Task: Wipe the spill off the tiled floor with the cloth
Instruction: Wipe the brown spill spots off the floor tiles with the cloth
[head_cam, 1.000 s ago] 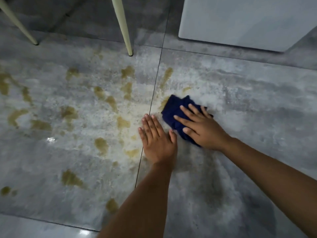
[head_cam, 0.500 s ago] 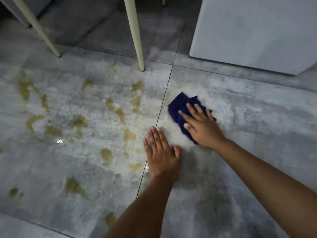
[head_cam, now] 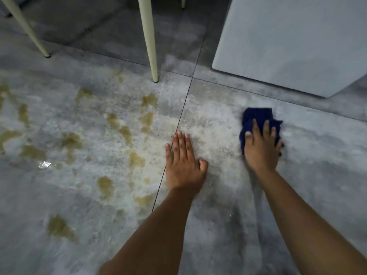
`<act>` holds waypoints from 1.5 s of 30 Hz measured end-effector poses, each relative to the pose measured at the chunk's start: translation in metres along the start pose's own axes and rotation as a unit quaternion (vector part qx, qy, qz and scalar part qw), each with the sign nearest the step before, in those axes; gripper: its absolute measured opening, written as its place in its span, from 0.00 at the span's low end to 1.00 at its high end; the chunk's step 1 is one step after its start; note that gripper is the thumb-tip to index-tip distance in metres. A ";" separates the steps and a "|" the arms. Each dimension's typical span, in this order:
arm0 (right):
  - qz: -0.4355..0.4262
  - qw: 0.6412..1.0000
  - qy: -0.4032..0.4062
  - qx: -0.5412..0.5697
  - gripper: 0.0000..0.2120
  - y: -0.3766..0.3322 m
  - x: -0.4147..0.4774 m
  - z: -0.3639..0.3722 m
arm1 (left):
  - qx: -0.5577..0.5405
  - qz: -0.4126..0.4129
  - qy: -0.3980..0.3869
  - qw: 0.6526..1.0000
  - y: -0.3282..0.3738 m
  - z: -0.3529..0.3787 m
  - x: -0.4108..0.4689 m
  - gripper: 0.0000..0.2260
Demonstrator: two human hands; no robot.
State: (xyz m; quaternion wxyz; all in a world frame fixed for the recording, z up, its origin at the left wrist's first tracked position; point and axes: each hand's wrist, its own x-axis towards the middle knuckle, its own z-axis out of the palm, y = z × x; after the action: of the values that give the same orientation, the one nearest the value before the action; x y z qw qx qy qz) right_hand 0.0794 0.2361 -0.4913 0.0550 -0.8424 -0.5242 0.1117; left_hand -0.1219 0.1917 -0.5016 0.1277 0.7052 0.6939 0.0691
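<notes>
Your right hand (head_cam: 262, 151), fingers spread, is sliding the cloth (head_cam: 256, 117) away, well right of the grout line (head_cam: 179, 122). Your left hand (head_cam: 182, 161) is bracing flat on that line; the spill (head_cam: 123, 132) left of it is remaining unwiped.

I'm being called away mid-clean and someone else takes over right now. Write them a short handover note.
Left hand: flat on the floor by the grout line, holding nothing.
Right hand: fingers spread, pressing the blue cloth onto the right-hand tile, near the white cabinet.
Done: no yellow puddles show on that tile, only a pale smeared patch.
Left: the yellow puddles scattered across the left-hand tile, up toward the chair legs.
</notes>
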 end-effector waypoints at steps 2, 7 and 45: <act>-0.069 0.997 0.005 -0.022 0.25 -0.021 -0.031 0.004 | 0.004 -0.005 0.003 1.000 -0.001 -0.005 0.005 0.35; -0.179 0.983 -0.030 -0.040 0.24 -0.062 -0.008 0.010 | 0.006 -0.006 -0.014 1.000 -0.010 -0.010 0.018 0.34; -0.361 0.930 -0.054 -0.039 0.26 -0.084 -0.415 0.067 | -0.009 -0.225 0.020 0.974 -0.251 -0.067 -0.273 0.29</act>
State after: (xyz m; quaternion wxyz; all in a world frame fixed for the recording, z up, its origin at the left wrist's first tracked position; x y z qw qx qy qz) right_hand -0.1868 -0.0997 -0.4848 0.0304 -0.5904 -0.7991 0.1090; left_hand -0.3886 -0.0737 -0.4850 0.1325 0.5282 0.8367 0.0585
